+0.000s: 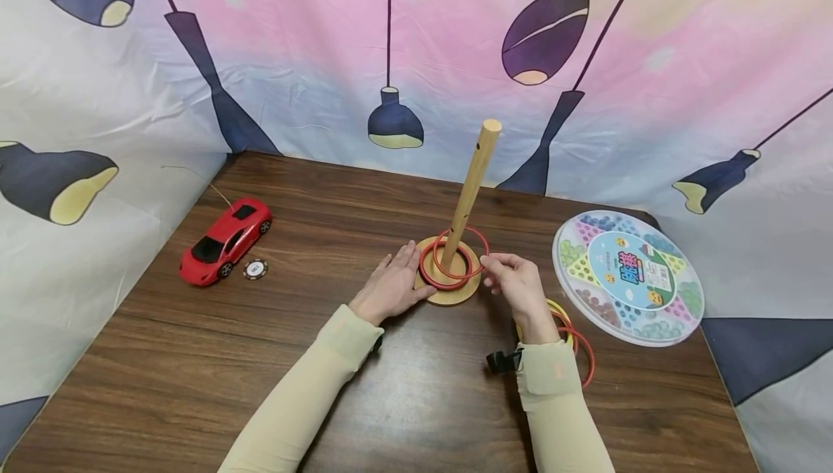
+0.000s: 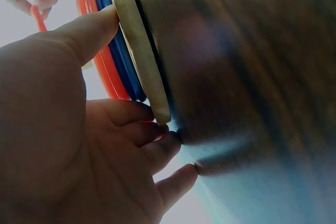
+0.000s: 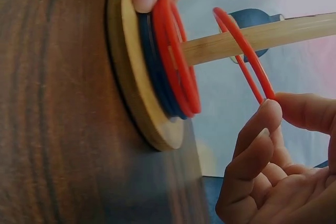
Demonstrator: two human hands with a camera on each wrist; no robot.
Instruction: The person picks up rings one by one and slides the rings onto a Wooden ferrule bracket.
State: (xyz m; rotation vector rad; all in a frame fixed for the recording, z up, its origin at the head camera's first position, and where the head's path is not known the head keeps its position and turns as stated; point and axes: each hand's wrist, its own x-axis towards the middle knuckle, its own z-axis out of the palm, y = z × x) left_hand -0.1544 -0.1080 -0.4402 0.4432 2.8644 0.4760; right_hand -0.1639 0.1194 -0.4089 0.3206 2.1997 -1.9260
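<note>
A wooden pole [image 1: 476, 176] rises from a round wooden base [image 1: 449, 299]. Stacked around its foot are blue rings [image 3: 153, 66] with red rings [image 3: 173, 56] on top. Higher up, a separate red ring [image 3: 251, 59] encircles the pole, tilted. My right hand [image 1: 518, 286] pinches this ring's near edge between thumb and index finger. On the opposite side, my left hand [image 1: 392, 286] rests against the base, its fingers extended along the rim and its thumb [image 2: 94, 34] over the base's edge beside the stack.
Yellow and red rings [image 1: 586, 346] lie on the table under my right wrist. A round Chinese checkers box [image 1: 673, 270] sits to the right. At the left are a red toy car [image 1: 228, 241] and a poker chip [image 1: 256, 269]. A printed cloth [image 1: 312, 61] hangs behind the table.
</note>
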